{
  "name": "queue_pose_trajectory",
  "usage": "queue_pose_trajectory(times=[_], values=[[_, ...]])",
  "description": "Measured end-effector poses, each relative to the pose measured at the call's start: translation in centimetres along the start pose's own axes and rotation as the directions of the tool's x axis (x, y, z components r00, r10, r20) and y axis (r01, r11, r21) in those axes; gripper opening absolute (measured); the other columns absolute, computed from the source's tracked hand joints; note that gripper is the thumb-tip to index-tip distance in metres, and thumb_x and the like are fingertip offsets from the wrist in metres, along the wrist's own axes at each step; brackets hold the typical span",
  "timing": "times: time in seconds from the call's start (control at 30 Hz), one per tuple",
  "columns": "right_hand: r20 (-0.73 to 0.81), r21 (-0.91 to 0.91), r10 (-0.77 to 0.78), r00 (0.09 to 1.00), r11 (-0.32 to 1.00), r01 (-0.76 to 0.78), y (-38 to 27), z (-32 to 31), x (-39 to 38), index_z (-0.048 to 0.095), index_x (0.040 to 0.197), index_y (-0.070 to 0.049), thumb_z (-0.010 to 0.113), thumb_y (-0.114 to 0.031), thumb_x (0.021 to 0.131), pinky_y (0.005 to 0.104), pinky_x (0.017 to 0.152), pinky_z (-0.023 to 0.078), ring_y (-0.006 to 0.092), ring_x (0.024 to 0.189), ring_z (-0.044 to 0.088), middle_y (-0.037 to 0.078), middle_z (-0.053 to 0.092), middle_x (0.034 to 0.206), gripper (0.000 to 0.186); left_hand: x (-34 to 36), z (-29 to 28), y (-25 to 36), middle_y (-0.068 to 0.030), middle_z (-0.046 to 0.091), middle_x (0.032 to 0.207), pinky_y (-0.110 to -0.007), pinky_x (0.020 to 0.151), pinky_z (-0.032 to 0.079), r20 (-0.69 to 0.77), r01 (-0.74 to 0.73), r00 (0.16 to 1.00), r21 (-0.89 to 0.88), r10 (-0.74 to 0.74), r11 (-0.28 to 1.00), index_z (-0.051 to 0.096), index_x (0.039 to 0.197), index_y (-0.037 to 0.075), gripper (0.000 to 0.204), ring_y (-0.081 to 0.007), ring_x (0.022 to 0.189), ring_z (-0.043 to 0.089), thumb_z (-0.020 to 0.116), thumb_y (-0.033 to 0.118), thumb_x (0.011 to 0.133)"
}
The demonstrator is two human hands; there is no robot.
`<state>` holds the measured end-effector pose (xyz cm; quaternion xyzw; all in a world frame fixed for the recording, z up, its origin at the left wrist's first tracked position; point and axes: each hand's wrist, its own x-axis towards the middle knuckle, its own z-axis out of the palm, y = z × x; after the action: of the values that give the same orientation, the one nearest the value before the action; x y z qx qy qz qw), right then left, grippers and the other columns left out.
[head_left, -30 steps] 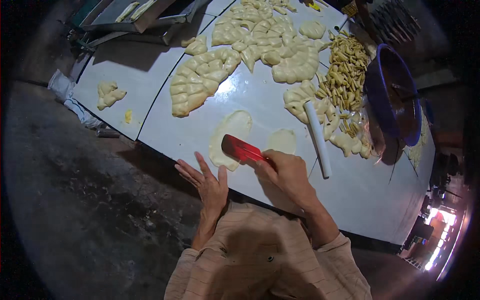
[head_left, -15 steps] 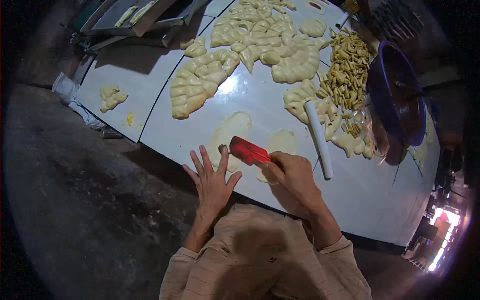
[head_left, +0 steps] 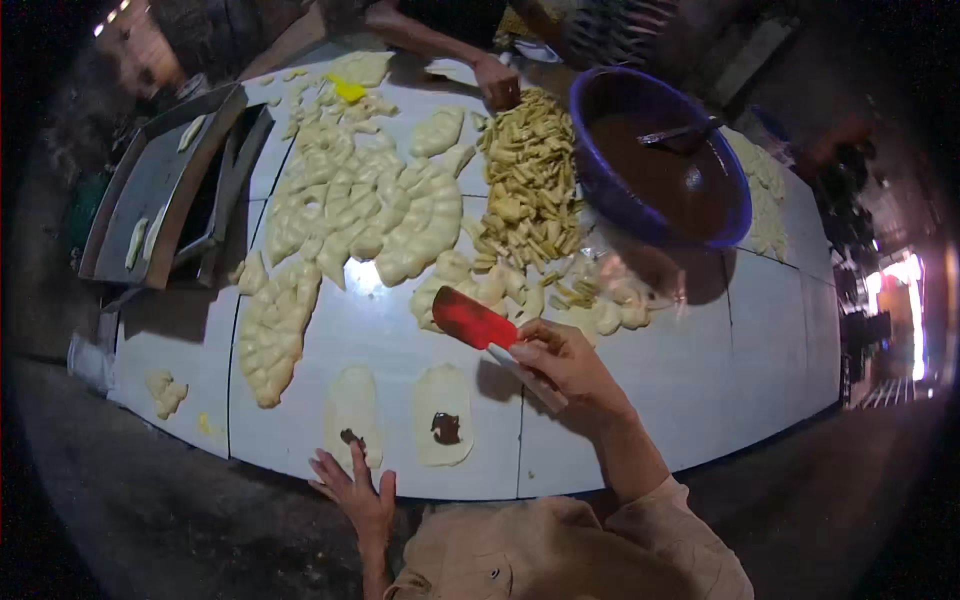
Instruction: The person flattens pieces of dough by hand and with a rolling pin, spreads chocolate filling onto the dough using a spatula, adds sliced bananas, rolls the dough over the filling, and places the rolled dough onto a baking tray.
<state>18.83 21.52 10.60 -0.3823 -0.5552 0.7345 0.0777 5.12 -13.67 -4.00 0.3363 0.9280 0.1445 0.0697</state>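
My left hand (head_left: 357,497) has its fingers spread, one fingertip at a brown dab of filling (head_left: 348,436) on a flattened oval of dough (head_left: 351,392) near the table's front edge. Beside it lies a second dough oval (head_left: 441,391) with a larger brown smear (head_left: 446,428). My right hand (head_left: 568,365) grips a red scraper (head_left: 474,318) and holds it to the right of and above the ovals. A white rolling pin (head_left: 520,376) shows partly under that hand. Whether the hand touches the pin, I cannot tell.
Cut dough sheets (head_left: 335,200) spread over the table (head_left: 640,390). A heap of yellowish strips (head_left: 530,185) lies beside a purple basin (head_left: 735,205) of brown filling. Metal trays (head_left: 130,205) stand far left. Another person's hand (head_left: 497,82) reaches the heap.
The view has shifted, bringing in the basin's contents and another person. My right hand has moved away from the dough ovals with the scraper. A brown smear now shows on the right oval.
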Motion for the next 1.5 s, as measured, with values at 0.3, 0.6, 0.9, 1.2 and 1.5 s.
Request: queue_pose_trajectory(times=[0.3,0.6,0.9,1.2,1.5], values=[[-0.495,-0.709,-0.624,0.604,0.692,0.134,-10.3,-22.3,2.1,0.073,0.104,-0.001,0.074,-0.032,0.09,0.0336,0.075,0.051,0.017,0.081,0.067,0.009,0.073,0.087,0.034,0.0,1.8,-0.7,-0.0231,0.011,0.167,-0.074,0.115,0.002,-0.144,-0.045,0.988,0.122,0.062,0.992,0.041,0.156,0.019,0.063,-0.0515,0.152,0.007,0.051,0.036,0.097],[-0.125,-0.976,-0.395,0.91,0.213,-0.041,-9.4,-30.4,8.7,0.079,0.097,-0.005,0.079,-0.036,0.081,0.0451,0.081,0.055,0.0335,0.09,0.072,0.018,0.074,0.095,0.035,-0.1,2.1,-1.5,-0.0288,0.013,0.164,-0.075,0.113,0.0,-0.023,0.048,0.999,0.191,-0.044,0.98,0.038,0.158,0.019,0.066,-0.0541,0.151,0.005,0.052,0.031,0.095],[-0.198,-0.596,-0.111,0.974,0.803,-0.029,-10.3,-33.9,6.7,0.076,0.089,0.004,0.083,-0.028,0.083,0.0283,0.05,0.039,0.0085,0.054,0.049,-0.001,0.058,0.064,0.033,-0.5,3.1,-3.3,-0.0291,0.015,0.164,-0.075,0.114,0.001,-0.079,0.003,0.997,0.256,0.018,0.967,0.032,0.16,0.021,0.064,-0.0539,0.151,0.008,0.044,0.042,0.1],[-0.195,-0.543,-0.03,0.98,0.835,-0.083,-10.6,-35.5,5.6,0.076,0.088,-0.001,0.082,-0.028,0.084,0.0258,0.046,0.035,0.0059,0.05,0.048,-0.001,0.059,0.061,0.028,0.5,0.6,1.3,-0.0291,0.015,0.164,-0.071,0.117,0.001,-0.045,0.054,0.998,0.129,-0.048,0.99,0.034,0.159,0.016,0.07,-0.0526,0.152,0.008,0.05,0.038,0.095],[-0.105,-0.491,-0.091,0.99,0.871,0.028,-10.6,-31.7,3.7,0.076,0.094,-0.003,0.079,-0.03,0.089,0.0249,0.046,0.038,0.0065,0.053,0.052,-0.001,0.062,0.067,0.028,0.1,1.4,0.1,-0.0292,0.018,0.163,-0.073,0.115,0.005,-0.136,-0.012,0.991,0.006,0.013,1.0,0.048,0.152,0.015,0.062,-0.055,0.15,0.011,0.055,0.041,0.096]])
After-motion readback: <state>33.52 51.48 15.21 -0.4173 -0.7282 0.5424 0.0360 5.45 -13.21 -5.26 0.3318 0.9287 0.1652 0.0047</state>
